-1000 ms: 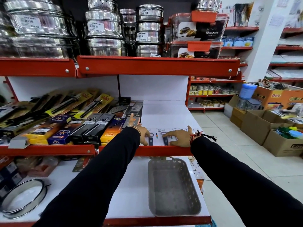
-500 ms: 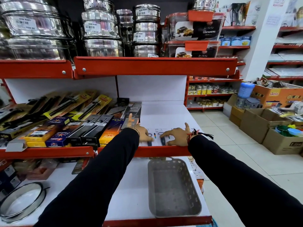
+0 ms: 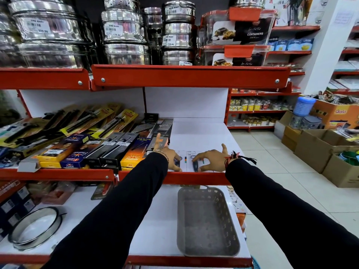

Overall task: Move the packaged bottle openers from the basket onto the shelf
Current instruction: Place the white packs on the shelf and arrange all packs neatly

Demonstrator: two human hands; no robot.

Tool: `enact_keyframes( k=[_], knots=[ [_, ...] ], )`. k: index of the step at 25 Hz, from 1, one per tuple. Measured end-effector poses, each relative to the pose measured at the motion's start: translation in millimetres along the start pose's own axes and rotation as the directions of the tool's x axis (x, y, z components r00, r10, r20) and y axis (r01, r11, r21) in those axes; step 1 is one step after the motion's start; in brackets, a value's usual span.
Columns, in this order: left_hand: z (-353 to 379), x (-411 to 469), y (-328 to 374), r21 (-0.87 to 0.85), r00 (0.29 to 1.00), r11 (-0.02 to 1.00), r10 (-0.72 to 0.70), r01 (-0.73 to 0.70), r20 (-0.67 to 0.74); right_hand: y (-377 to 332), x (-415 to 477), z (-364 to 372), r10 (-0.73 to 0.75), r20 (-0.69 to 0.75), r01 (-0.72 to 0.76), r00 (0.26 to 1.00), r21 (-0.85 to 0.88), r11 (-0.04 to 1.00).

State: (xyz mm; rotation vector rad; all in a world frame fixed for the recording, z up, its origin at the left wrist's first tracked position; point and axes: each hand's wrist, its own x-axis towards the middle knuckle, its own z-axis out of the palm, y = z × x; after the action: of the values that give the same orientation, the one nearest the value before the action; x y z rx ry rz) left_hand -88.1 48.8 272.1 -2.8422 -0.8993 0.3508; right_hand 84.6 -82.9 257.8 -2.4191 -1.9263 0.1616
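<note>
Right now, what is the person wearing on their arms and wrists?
Both arms are in long black sleeves. The left hand has a beaded bracelet at the wrist. The right hand wears red and black thread bands with a loose black tassel.

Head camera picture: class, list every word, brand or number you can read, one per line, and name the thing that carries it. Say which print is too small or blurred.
"CONTAINERS": label of the clear container on the top shelf.
"NINE MART" and "139.00": sticker on a steel tin.
"NINE MART" and "119.00": sticker on the narrower steel tin.
"Gala": orange carton on the floor.
Print on the packaged bottle openers under the left hand and right hand: too small.
</note>
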Motion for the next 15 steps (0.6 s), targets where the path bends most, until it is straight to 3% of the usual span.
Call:
enact_keyframes(
  k=[5,8,11,15],
  knots=[
    [1.6,2.9,1.5,-0.017,1.000,1.000,0.004,-0.004,-0.019,-0.6,-1.4,-1.0,0.001,-0.016,-0.001,1.000,-0.009,1.000],
    [-3.9,5.9,1.9,-0.078,1.000,0.997,-0.011,0.009,-0.027,13.0,-6.6,-6.5,0.034,-0.065,-0.028,0.997,0.086,0.996],
    [-17.0,13.2,16.3,-0.066,0.995,0.998,0.014,-0.020,-0.100,44.6,-17.8,-18.6,0.136,-0.124,-0.122,0.983,0.114,0.986],
    [-28.5,30.4,66.4,-0.102,0.985,0.987,0.112,-0.126,-0.133,90.3,-38.4,-20.9,0.301,-0.075,-0.301,0.951,0.005,0.954]
  ],
)
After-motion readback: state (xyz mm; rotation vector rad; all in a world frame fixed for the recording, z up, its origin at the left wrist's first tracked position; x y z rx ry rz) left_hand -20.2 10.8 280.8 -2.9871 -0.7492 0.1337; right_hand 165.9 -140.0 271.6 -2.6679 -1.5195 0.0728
